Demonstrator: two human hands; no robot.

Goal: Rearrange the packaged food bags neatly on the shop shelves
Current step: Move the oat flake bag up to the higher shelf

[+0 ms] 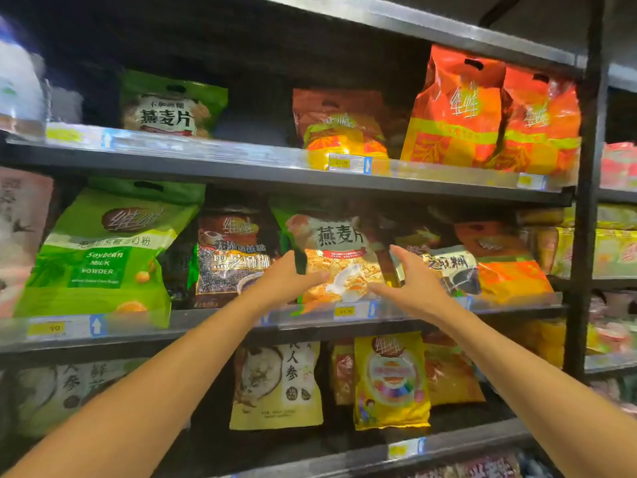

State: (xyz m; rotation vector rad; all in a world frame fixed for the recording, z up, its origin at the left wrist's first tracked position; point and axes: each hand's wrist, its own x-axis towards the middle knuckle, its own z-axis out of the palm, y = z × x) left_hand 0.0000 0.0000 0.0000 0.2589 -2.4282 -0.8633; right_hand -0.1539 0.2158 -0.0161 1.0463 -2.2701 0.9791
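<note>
A green and orange oat flakes bag (339, 251) stands on the middle shelf (213, 324), leaning a little. My left hand (291, 279) grips its left edge, with the fingers laid across the front. At the bag's lower right side is my right hand (412, 282), fingers spread and thumb up, touching the bag. A black sesame bag (229, 257) stands just left of it. To its right lies a second sesame bag (448, 267) with an orange bag (506, 267) beside it. A large green soybean milk powder bag (100, 260) leans at the far left.
The upper shelf (241, 163) holds a green oat bag (169, 108) and several orange bags (458, 112). On the lower shelf stand a ginseng bag (279, 384) and a yellow bag (391, 377). A black upright post (586, 208) bounds the shelves on the right.
</note>
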